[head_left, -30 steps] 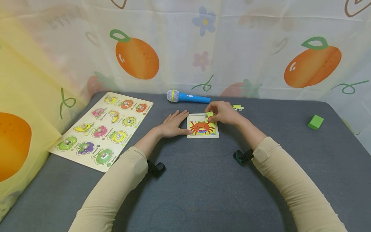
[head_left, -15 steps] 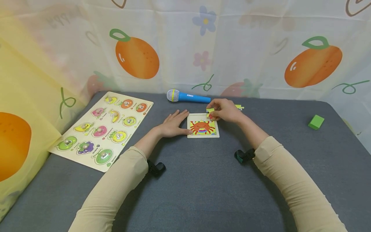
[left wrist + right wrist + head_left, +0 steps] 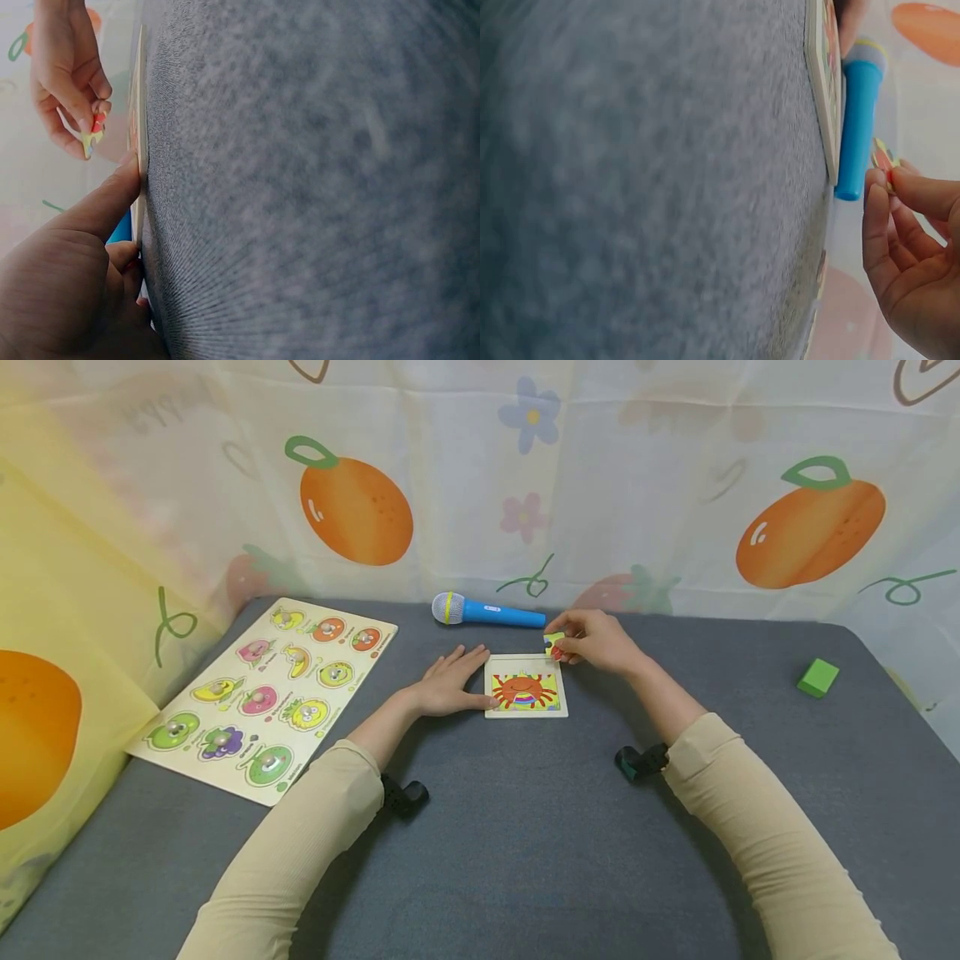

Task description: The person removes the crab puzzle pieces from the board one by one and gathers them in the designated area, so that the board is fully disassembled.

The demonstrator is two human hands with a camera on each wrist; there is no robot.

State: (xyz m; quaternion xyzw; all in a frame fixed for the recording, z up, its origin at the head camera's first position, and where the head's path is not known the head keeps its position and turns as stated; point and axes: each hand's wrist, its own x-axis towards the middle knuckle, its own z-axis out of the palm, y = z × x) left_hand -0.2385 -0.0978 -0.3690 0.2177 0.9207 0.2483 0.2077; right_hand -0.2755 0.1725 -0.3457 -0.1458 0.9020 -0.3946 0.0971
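Note:
A small wooden tray puzzle with a red crab picture lies flat on the table; bare pale wood shows along the picture's upper side. My left hand rests beside it with fingers spread, its thumb at the tray's left edge. Just beyond the tray's upper right corner, my right hand pinches a yellow and red jigsaw piece between thumb and fingertips. In the right wrist view the piece is tilted and raised off the table. The left wrist view shows the left thumb against the tray's side.
Behind the tray lies a blue toy microphone. A large fruit knob-puzzle board sits at the left, partly behind the left forearm. Far to the right stands a green block. A fruit-printed curtain hangs along the table's back edge.
My right hand has drawn the jigsaw piece up and back, from over the tray to beyond its upper right corner. The loose yellow piece behind this hand is now hidden. My left hand stays put.

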